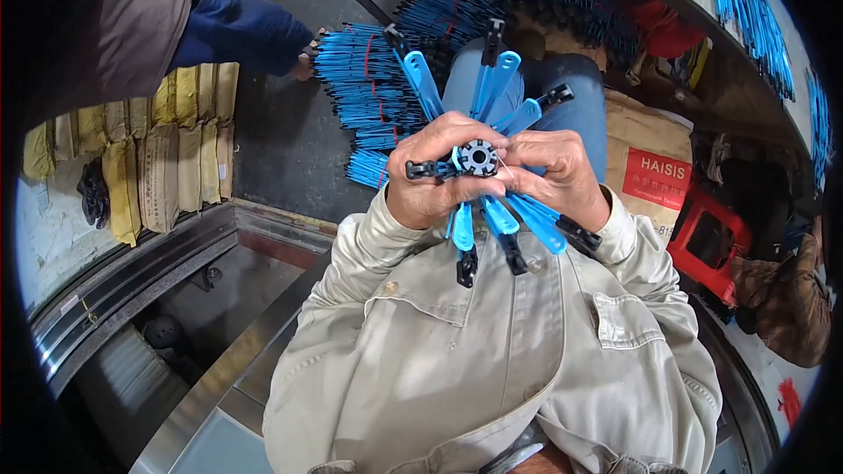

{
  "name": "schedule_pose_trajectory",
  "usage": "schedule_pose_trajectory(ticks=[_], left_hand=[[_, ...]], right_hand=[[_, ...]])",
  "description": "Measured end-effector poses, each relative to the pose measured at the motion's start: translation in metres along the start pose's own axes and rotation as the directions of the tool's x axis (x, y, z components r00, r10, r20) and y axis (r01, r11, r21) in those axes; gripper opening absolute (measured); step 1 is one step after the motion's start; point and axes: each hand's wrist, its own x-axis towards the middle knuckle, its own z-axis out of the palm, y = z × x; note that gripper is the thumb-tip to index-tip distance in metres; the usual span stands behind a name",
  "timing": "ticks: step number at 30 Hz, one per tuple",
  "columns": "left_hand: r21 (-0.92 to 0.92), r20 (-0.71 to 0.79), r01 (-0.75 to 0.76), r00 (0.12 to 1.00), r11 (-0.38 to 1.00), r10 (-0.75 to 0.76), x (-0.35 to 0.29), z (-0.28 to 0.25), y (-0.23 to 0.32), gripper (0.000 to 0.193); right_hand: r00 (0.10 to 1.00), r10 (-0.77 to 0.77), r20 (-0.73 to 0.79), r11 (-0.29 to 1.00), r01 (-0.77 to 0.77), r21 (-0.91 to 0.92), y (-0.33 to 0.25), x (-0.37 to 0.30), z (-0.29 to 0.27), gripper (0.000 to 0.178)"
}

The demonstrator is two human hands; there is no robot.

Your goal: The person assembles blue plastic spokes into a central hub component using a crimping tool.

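Note:
In front of my chest is a round grey slotted hub (pixel 479 158) with a dark hole in its middle. Several flat blue arms (pixel 500 215) with black jointed ends spread out around it like spokes. My left hand (pixel 430 162) is closed round the hub, its thumb and forefinger curving along the rim. At the right side of the hub, my right hand (pixel 558 167) pinches a thin wire (pixel 504 168), fingertips close to the rim. The wire's far end is hidden among the fingers and blue arms.
Bundles of blue rods (pixel 364 79) tied with red bands lie ahead, with more on the right-hand shelf (pixel 781 0). Another person's blue sleeve (pixel 241 33) reaches in at left, near yellow-brown packages (pixel 162 167). A cardboard box (pixel 645 136) and red plastic frame (pixel 716 246) stand at right.

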Motion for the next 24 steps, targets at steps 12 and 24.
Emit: schedule_pose_trajectory(ticks=[12, 24], left_hand=[[-0.023, -0.114, -0.035, 0.993, 0.999, 0.033, -0.001, 0.014, -0.006, 0.031], [-0.263, -0.299, 0.170, 0.922, 0.950, -0.247, 0.008, 0.015, -0.020, 0.018]], right_hand=[[0.977, 0.209, 0.044, 0.956, -0.213, 0.203, 0.012, 0.003, -0.008, 0.018], [0.989, 0.141, 0.042, 0.990, -0.140, -0.032, 0.037, 0.068, -0.095, 0.017]])
